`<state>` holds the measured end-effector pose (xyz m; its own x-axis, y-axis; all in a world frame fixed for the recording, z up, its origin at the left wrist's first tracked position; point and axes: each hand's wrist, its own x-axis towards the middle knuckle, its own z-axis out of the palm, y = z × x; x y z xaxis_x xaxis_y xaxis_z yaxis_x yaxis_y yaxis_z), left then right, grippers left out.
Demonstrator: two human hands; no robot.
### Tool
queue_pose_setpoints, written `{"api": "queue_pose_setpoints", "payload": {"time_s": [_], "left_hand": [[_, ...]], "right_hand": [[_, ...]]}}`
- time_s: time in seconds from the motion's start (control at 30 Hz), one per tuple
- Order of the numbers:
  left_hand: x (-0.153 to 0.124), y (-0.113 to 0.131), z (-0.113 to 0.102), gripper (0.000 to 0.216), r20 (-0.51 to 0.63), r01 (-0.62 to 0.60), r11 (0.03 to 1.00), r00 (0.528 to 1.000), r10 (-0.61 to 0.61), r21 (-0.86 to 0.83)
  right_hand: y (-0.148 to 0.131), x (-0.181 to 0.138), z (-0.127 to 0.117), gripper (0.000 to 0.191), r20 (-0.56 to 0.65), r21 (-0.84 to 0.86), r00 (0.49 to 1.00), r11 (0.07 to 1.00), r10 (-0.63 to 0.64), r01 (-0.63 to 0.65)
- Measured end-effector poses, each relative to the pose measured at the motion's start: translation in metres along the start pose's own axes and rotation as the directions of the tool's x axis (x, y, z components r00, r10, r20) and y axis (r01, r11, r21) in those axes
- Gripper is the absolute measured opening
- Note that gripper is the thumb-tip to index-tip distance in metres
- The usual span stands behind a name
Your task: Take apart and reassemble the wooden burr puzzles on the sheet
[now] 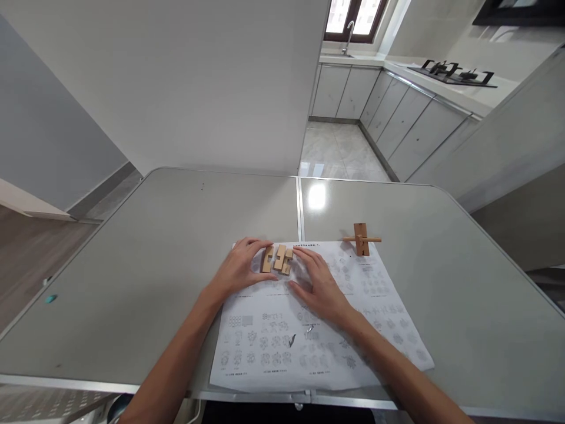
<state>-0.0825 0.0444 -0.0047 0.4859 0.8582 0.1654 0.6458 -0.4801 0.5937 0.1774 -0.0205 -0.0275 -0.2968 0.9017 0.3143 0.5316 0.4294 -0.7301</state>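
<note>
Several notched wooden puzzle pieces lie close together on a printed paper sheet (260,306). My left hand (241,266) is at the leftmost puzzle piece (266,260), its index finger at the far end and its thumb at the near end. Beside that stands a middle puzzle piece (279,258), against a right-hand puzzle piece (286,264). My right hand (318,284) rests on the paper just right of the group, thumb and fingers apart, index fingertip close to the right-hand piece. Nothing shows in its grasp.
A brown wooden assembly with a crossing rod (361,239) sits at the sheet's far right corner. Small dark scraps (292,340) lie on the paper. The folding table (176,235) has a centre seam. A small teal object (50,298) is near its left edge.
</note>
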Motion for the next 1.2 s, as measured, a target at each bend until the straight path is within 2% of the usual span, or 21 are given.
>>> {"api": "queue_pose_setpoints", "payload": {"time_s": [0.1, 0.23, 0.37, 0.5, 0.6, 0.77, 0.93, 1.2], "left_hand": [[0.004, 0.002, 0.003, 0.08, -0.008, -0.009, 1.0, 1.0, 0.009, 0.009], [0.01, 0.006, 0.008, 0.068, 0.005, -0.082, 0.996, 0.997, 0.082, 0.038], [0.013, 0.007, 0.012, 0.068, 0.02, -0.133, 0.991, 0.991, 0.133, -0.022], [0.011, 0.008, 0.013, 0.074, 0.066, -0.092, 0.992, 0.993, 0.098, -0.087], [0.01, 0.012, 0.013, 0.067, 0.071, -0.064, 0.993, 0.995, 0.071, -0.099], [0.007, 0.02, 0.013, 0.06, 0.088, -0.078, 0.987, 0.992, 0.091, -0.139], [0.005, 0.02, 0.016, 0.071, 0.107, -0.097, 0.982, 0.988, 0.116, -0.162], [0.006, 0.019, 0.012, 0.069, 0.028, -0.017, 0.931, 0.999, 0.03, -0.365]], "right_hand": [[0.002, 0.0, 0.002, 0.071, 0.018, -0.057, 0.999, 0.998, -0.028, 0.029], [0.003, 0.001, 0.004, 0.066, 0.013, -0.081, 0.999, 0.996, -0.03, 0.031], [0.002, 0.002, 0.003, 0.061, 0.007, -0.085, 0.999, 0.996, -0.037, 0.037], [0.002, 0.002, 0.003, 0.056, 0.004, -0.078, 1.0, 0.996, -0.03, 0.03], [0.003, 0.001, 0.003, 0.053, -0.019, -0.058, 1.0, 0.998, 0.005, -0.006], [0.005, -0.001, 0.001, 0.051, -0.044, -0.023, 0.998, 0.999, 0.048, -0.049], [0.006, -0.002, -0.001, 0.054, -0.086, 0.027, 0.992, 0.995, 0.095, -0.093], [0.005, -0.001, -0.001, 0.056, -0.211, 0.134, 0.969, 0.986, 0.125, -0.098]]}}
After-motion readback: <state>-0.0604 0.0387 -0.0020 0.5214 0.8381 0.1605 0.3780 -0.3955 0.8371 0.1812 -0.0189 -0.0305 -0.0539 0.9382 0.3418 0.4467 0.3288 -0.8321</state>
